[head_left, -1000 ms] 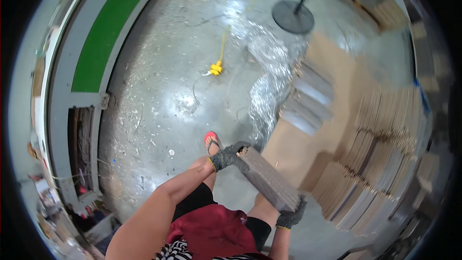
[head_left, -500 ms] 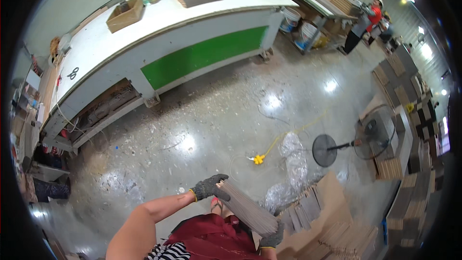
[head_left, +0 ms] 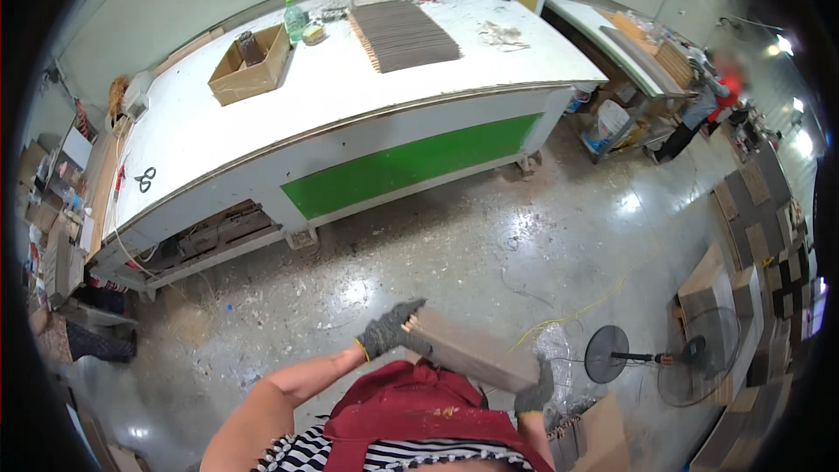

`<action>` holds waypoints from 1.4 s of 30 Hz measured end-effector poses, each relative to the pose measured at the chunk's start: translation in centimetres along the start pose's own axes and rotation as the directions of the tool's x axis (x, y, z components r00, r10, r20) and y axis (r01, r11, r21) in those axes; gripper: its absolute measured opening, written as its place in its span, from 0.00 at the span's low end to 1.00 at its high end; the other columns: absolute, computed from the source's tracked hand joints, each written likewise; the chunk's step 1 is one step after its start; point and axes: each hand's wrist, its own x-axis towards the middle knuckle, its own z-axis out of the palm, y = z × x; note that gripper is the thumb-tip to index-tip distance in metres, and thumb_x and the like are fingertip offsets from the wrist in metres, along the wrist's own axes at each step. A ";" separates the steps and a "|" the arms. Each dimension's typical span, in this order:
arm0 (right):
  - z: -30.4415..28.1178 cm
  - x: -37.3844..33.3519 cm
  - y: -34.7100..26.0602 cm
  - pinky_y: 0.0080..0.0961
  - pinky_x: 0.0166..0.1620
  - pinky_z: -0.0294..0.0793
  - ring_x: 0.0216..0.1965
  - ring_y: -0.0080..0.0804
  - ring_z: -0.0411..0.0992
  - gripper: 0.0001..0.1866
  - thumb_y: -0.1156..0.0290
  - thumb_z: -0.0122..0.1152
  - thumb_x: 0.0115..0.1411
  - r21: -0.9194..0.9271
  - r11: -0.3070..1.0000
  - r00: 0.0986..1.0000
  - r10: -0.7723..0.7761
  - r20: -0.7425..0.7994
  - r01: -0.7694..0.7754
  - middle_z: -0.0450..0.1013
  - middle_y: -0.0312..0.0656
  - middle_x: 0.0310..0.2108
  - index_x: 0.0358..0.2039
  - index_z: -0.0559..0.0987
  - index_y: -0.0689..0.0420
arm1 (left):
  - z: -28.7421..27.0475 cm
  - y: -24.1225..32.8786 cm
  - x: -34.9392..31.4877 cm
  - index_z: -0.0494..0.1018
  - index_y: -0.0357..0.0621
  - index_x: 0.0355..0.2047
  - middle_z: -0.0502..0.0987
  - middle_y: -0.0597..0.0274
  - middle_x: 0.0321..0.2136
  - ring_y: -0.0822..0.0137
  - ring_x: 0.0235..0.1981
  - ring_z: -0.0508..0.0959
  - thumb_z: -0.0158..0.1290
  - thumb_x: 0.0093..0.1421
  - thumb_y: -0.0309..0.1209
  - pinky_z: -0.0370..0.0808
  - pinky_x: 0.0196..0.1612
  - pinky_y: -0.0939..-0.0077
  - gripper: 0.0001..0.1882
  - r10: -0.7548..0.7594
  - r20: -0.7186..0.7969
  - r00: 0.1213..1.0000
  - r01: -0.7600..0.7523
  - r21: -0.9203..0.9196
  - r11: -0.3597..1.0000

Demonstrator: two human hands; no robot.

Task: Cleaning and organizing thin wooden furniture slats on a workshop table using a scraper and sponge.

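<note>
Gripping a stack of flat brown boards (head_left: 472, 354) at both ends, the gloved hands carry it low in the view, around six o'clock, just above a red apron (head_left: 411, 415). The left hand (head_left: 389, 332) is curled over the stack's upper left end; the right hand (head_left: 533, 392) clasps the lower right end, so the stack tilts down toward four o'clock. At twelve o'clock stands a long white bench (head_left: 262, 140) with a green panel, bearing an open cardboard box (head_left: 249, 65), a green bottle (head_left: 295, 19) and a dark pile of boards (head_left: 402, 33). A floor fan (head_left: 682, 358) stands at four o'clock on the concrete floor (head_left: 472, 245).
</note>
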 end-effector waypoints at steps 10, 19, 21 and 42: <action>31.2 25.9 -7.7 0.31 0.57 0.67 0.51 0.32 0.69 0.17 0.65 0.50 0.64 -0.018 0.990 0.894 -0.120 0.432 0.142 0.72 0.40 0.49 0.49 0.76 0.60 | -18.2 2.1 13.9 0.59 0.43 0.63 0.69 0.53 0.52 0.59 0.50 0.70 0.75 0.32 0.48 0.70 0.54 0.63 0.59 0.235 -0.555 0.798 -0.242 0.062 0.968; 54.6 43.9 -11.1 0.30 0.58 0.65 0.53 0.31 0.68 0.17 0.69 0.44 0.67 0.011 0.941 0.769 -0.284 0.573 0.339 0.72 0.42 0.51 0.50 0.75 0.63 | -34.0 3.5 31.3 0.56 0.42 0.64 0.67 0.51 0.54 0.57 0.51 0.72 0.76 0.31 0.46 0.74 0.52 0.63 0.61 0.328 -0.665 0.671 -0.212 0.252 0.944; 58.3 48.1 -11.1 0.30 0.58 0.67 0.53 0.32 0.69 0.17 0.71 0.43 0.67 -0.201 0.619 0.559 -0.464 0.687 0.760 0.72 0.43 0.50 0.51 0.75 0.64 | -36.6 4.7 34.6 0.55 0.41 0.65 0.67 0.50 0.52 0.57 0.50 0.73 0.75 0.32 0.47 0.75 0.51 0.62 0.61 0.237 -0.718 0.654 -0.250 0.090 0.964; 71.0 59.9 -10.2 0.37 0.63 0.60 0.62 0.46 0.61 0.22 0.70 0.54 0.62 -0.203 0.475 0.368 -0.284 0.885 0.856 0.67 0.50 0.59 0.56 0.72 0.62 | -40.5 3.9 42.7 0.50 0.31 0.65 0.61 0.37 0.59 0.43 0.63 0.60 0.73 0.30 0.55 0.55 0.65 0.47 0.68 -0.081 -0.816 0.572 -0.142 -0.196 0.970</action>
